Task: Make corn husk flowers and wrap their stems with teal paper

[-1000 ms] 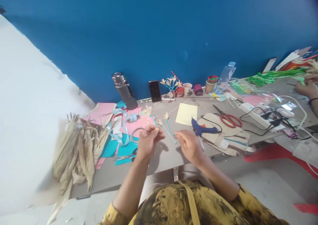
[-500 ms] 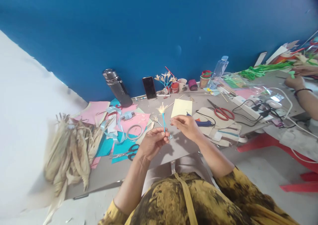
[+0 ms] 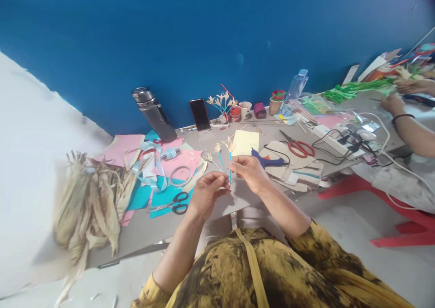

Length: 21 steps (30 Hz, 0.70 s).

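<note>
Between my two hands a pale husk flower (image 3: 231, 146) stands upright on a thin blue stem. My right hand (image 3: 250, 173) pinches the stem just below the bloom. Lower down, the closed fingertips of my left hand (image 3: 210, 191) are at the stem's bottom part. Just left of it are a second pale flower (image 3: 217, 148) with a blue stem and a smaller one (image 3: 208, 156) with a pale stem. A blue glue gun (image 3: 272, 161) lies right of my right hand, and a yellow paper pad (image 3: 246, 143) behind it.
Black-handled scissors (image 3: 179, 203), a tape ring (image 3: 181, 175) and coloured paper lie left, beside dried husks (image 3: 98, 208). A flask (image 3: 154, 114), phone (image 3: 200, 114) and cups stand near the wall. Red-handled scissors (image 3: 299, 148) and a power strip (image 3: 335, 141) are right, near another person's hands (image 3: 394, 104).
My right hand has come in from the right and closed on the flower's stem. The flower has shifted right relative to my left hand. The whole view has moved slightly.
</note>
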{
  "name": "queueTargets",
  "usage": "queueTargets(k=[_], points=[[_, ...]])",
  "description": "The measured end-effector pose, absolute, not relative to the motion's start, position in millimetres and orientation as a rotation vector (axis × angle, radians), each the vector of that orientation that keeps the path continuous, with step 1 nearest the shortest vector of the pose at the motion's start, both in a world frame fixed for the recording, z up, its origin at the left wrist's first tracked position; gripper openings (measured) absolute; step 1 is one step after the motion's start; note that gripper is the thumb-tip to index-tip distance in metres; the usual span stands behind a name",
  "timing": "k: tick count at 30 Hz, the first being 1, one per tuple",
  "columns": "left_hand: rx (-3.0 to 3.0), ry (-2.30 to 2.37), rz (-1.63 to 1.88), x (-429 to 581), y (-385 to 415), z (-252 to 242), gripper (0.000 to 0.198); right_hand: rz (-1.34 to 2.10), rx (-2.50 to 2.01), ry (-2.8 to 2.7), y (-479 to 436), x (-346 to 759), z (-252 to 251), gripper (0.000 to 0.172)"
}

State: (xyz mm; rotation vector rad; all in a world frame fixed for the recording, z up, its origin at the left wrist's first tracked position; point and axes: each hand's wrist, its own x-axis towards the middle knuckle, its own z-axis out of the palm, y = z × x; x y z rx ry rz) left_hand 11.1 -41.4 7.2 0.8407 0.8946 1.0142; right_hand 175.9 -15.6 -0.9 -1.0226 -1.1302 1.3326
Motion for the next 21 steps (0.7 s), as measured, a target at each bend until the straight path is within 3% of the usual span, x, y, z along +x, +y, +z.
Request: queueTargets(k=[9,16,21], points=[[0.838,0.917,0.974,14.3,-46.2,9.5,0.029,1.153,-1.142,-1.238,-22.4,169.5,5.5,0.046],[0.837,0.833,0.933,14.2,-48.0,7.2,0.034,1.192,-1.148,-1.218,-25.2,169.6,7.4,0.038],[0.981,1.028,1.038,21.6,-52.1,10.6,0.029,1.123,-1.163,-1.259,-24.4,170.4,5.9,0.033]])
